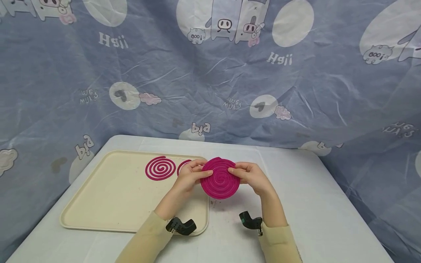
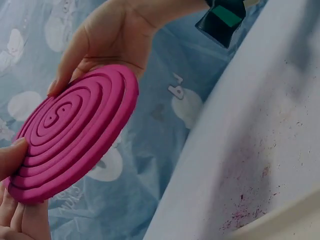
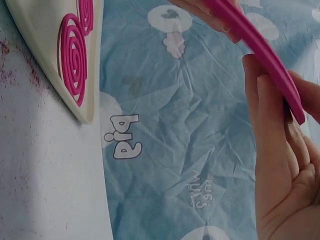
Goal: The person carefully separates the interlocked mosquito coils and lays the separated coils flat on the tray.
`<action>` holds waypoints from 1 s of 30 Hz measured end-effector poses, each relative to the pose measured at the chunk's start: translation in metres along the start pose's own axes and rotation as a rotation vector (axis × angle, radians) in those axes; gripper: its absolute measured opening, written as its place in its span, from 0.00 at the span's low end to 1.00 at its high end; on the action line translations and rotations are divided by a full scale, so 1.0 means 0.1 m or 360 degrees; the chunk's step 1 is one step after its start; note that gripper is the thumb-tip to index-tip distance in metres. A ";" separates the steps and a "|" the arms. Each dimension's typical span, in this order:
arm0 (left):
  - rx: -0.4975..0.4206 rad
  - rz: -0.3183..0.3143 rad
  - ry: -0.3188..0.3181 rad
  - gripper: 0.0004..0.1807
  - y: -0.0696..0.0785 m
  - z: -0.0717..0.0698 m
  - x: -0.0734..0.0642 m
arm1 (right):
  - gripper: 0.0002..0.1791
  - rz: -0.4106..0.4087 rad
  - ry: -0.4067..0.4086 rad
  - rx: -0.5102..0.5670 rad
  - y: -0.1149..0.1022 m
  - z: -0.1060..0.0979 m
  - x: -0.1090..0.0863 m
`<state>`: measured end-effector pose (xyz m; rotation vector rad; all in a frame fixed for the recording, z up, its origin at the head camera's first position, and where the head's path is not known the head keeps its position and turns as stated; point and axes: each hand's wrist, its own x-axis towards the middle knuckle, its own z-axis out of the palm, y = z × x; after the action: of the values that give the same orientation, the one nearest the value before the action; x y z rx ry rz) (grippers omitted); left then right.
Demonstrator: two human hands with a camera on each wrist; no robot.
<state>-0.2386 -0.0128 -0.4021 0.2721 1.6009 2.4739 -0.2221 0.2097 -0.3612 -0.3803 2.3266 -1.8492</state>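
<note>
A magenta mosquito coil (image 1: 220, 179), its spiral bands lying tight against each other as a full disc, is held up above the table. My left hand (image 1: 190, 176) pinches its left edge, thumb on the near face and fingers behind. On the opposite edge my right hand (image 1: 252, 178) grips the same way, as its thumb and fingers (image 3: 272, 115) on both sides of the rim show. Seen from the left wrist, the disc (image 2: 75, 130) is tilted. One loose, open-wound coil (image 1: 160, 168) lies on the tray; another (image 3: 74, 60) beside it is partly hidden by my left hand in the head view.
The cream tray (image 1: 98, 193) takes up the left of the white table (image 1: 312, 204). Magenta crumbs (image 2: 242, 215) are scattered on the table by the tray's edge. A printed blue cloth (image 1: 204, 80) hangs behind and at the sides. Black cameras (image 1: 181, 226) sit on both wrists.
</note>
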 end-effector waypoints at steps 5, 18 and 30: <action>0.0099 0.0104 0.0083 0.19 0.06 -0.06 -0.06 | 0.15 -0.0105 0.0008 0.0020 -0.03 0.11 -0.01; 0.0828 0.0721 0.0280 0.11 0.17 0.02 -0.21 | 0.16 -0.0378 0.0513 0.0164 0.10 0.45 0.10; 0.0743 0.0576 0.0132 0.13 0.37 0.18 -0.36 | 0.19 -0.0389 0.0317 0.0581 -0.09 0.73 -0.03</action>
<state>-0.2017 -0.0211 -0.3633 0.5741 2.3378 2.3313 -0.1990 0.1403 -0.3693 -0.4661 2.0640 -2.4757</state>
